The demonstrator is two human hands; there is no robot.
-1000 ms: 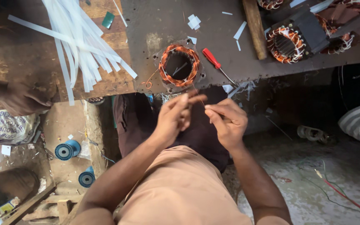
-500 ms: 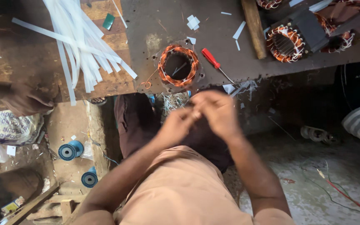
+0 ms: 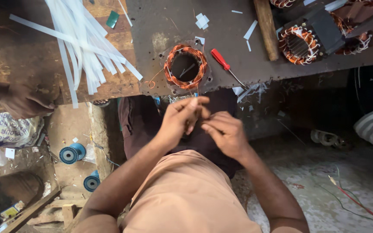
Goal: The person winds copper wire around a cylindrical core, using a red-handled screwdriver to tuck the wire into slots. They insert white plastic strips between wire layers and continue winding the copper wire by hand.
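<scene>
Another person's hand (image 3: 26,100) rests at the bench's left front edge, beside white strips (image 3: 83,47); the left hand (image 3: 182,118) and right hand (image 3: 223,131) meet below the front edge, fingertips pinching thin copper wire (image 3: 198,113) beneath the copper-wound stator (image 3: 185,67); a red screwdriver (image 3: 223,64) lies just right.

My hands, left (image 3: 180,121) and right (image 3: 223,131), meet below the bench edge (image 3: 281,77), with open air around them. Straight ahead the copper-wound stator (image 3: 185,67) blocks the way; the red screwdriver (image 3: 221,60) lies just right of it. Bare bench (image 3: 160,21) beyond. To the left, white strips (image 3: 80,41) and another person's hand (image 3: 29,99) crowd the wooden board (image 3: 26,60).
</scene>
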